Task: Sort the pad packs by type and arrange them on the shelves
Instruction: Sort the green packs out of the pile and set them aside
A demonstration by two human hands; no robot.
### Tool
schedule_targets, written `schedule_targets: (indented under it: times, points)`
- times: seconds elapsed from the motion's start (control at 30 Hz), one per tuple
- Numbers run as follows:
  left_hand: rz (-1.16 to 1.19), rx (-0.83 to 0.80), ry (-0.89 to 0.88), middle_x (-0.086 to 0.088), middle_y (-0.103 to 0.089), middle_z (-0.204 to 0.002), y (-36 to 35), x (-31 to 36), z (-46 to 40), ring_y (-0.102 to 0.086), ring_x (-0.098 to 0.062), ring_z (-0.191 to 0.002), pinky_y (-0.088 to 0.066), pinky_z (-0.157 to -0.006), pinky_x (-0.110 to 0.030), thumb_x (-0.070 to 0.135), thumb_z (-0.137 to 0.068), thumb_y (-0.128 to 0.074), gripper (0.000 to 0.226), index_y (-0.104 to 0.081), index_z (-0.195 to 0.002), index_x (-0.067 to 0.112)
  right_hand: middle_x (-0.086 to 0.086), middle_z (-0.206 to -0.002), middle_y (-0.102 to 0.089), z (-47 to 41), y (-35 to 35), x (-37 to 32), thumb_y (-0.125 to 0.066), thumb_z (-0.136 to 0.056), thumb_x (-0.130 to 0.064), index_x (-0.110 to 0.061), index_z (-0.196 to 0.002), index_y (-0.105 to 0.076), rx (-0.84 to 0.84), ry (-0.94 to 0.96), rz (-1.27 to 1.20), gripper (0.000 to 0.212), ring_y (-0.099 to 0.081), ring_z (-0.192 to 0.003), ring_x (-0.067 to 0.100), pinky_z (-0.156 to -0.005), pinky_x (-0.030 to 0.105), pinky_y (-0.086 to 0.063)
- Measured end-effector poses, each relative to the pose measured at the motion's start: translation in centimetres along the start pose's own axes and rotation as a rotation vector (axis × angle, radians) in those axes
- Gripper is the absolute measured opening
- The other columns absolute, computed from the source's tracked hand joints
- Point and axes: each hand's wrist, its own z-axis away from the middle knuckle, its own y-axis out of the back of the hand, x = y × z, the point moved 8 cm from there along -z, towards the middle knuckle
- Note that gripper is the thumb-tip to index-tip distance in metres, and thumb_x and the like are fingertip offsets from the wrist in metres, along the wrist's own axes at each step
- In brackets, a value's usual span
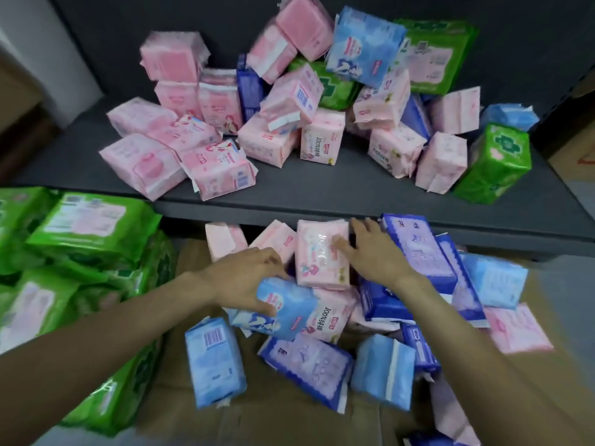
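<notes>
Both hands reach into a mixed pile of pad packs on the lower level. My right hand (373,252) grips the right edge of an upright pale pink pack (317,255), thumb across its front. My left hand (248,281) rests with spread fingers on a light blue pack (286,313) just below it. Dark blue packs (421,252) lean to the right. More light blue packs (212,365) lie in front. Green packs (83,230) are stacked at the left.
The dark shelf (322,191) above holds a jumbled heap of pink packs (145,165), with blue (367,46) and green packs (495,165) mixed in at the right. Brown cardboard (267,416) lies under the lower pile. A cardboard box (576,149) stands at far right.
</notes>
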Motion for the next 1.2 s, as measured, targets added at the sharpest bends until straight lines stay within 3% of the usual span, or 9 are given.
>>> schedule_targets:
  times: [0.17,0.27,0.37,0.47,0.57,0.7,0.83,0.93,1.2]
  points:
    - [-0.1,-0.064,-0.11,0.011,-0.044,-0.125,-1.5,0.7,0.2,-0.04,-0.009,-0.115,-0.041,-0.091,-0.035,0.056,-0.083,-0.061,0.045,-0.059,-0.122,0.034,0.002,-0.159,-0.007,1.4,-1.9,-1.9,-0.047,-0.095,-0.046,-0.036,-0.149,-0.018,0.0,0.209,0.153,0.062,-0.018,-0.142,0.032,-0.114,0.047,-0.023]
    - [-0.194,-0.094,-0.125,0.009,-0.051,-0.123,-1.6,0.5,-0.4,-0.045,-0.011,-0.116,-0.043,-0.09,-0.037,0.046,-0.093,-0.051,0.04,-0.053,-0.13,0.034,0.0,-0.16,-0.002,1.3,-3.5,-2.2,-0.041,-0.095,-0.054,-0.037,-0.146,-0.027,-0.064,0.265,0.408,0.056,-0.01,-0.145,0.029,-0.117,0.05,-0.011]
    - [-0.267,-0.025,-0.169,0.007,-0.059,-0.123,-1.0,0.9,-0.9,-0.054,-0.017,-0.113,-0.042,-0.093,-0.033,0.03,-0.096,-0.048,0.032,-0.057,-0.126,0.03,0.004,-0.16,-0.004,0.6,-4.2,-2.5,-0.044,-0.094,-0.052,-0.034,-0.148,-0.026,-0.126,0.286,0.385,0.06,-0.011,-0.144,0.03,-0.117,0.042,-0.014]
    - [-0.319,0.193,-0.266,0.008,-0.07,-0.089,0.6,2.3,-1.0,-0.065,-0.019,-0.083,-0.05,-0.066,-0.03,0.026,-0.081,-0.062,0.019,-0.069,-0.098,0.026,0.003,-0.16,0.004,0.6,-3.6,-1.8,-0.052,-0.094,-0.042,-0.031,-0.15,-0.022,-0.185,0.297,0.232,0.064,-0.001,-0.147,0.026,-0.119,0.039,-0.015]
    - [-0.235,0.395,-0.29,0.01,-0.067,-0.078,4.6,3.2,-2.1,-0.061,-0.016,-0.074,-0.044,-0.047,-0.024,0.035,-0.082,-0.052,0.023,-0.069,-0.095,0.025,0.004,-0.159,-0.008,1.0,0.1,-1.0,-0.056,-0.094,-0.031,-0.025,-0.144,-0.037,-0.019,0.345,0.12,0.054,-0.013,-0.145,0.024,-0.115,0.037,-0.025]
    - [-0.024,0.587,-0.163,0.012,-0.067,-0.095,10.3,3.3,-5.8,-0.055,-0.013,-0.091,-0.044,-0.068,-0.027,0.032,-0.089,-0.06,0.027,-0.064,-0.115,0.028,0.008,-0.14,-0.047,1.1,6.9,1.2,-0.059,-0.091,-0.017,-0.014,-0.126,-0.058,0.267,0.343,0.12,0.035,-0.043,-0.127,0.029,-0.102,0.039,-0.04]
    - [0.191,0.668,-0.092,0.005,-0.061,-0.115,13.4,4.5,-12.0,-0.048,-0.016,-0.111,-0.042,-0.09,-0.034,0.027,-0.088,-0.061,0.042,-0.054,-0.13,0.026,0.012,-0.12,-0.058,-0.4,12.8,5.6,-0.058,-0.086,-0.005,-0.008,-0.121,-0.06,0.387,0.222,0.095,0.036,-0.053,-0.11,0.031,-0.09,0.037,-0.044]
    - [0.08,0.612,-0.074,-0.003,-0.048,-0.133,14.3,6.2,-17.6,-0.036,-0.022,-0.127,-0.037,-0.1,-0.035,0.019,-0.085,-0.063,0.061,-0.04,-0.142,0.022,0.016,-0.121,-0.056,-2.6,15.3,9.0,-0.059,-0.084,-0.004,-0.005,-0.123,-0.058,0.456,0.136,0.128,0.038,-0.053,-0.108,0.035,-0.089,0.036,-0.042]
    - [-0.403,0.561,-0.064,-0.007,-0.022,-0.155,18.2,7.5,-29.1,-0.017,-0.023,-0.143,-0.013,-0.114,-0.034,0.006,-0.08,-0.063,0.084,-0.018,-0.151,0.014,0.042,-0.144,-0.021,-12.2,17.0,11.3,-0.057,-0.088,-0.031,0.0,-0.142,-0.035,0.573,0.044,0.5,0.067,-0.022,-0.136,0.052,-0.114,0.053,-0.015]
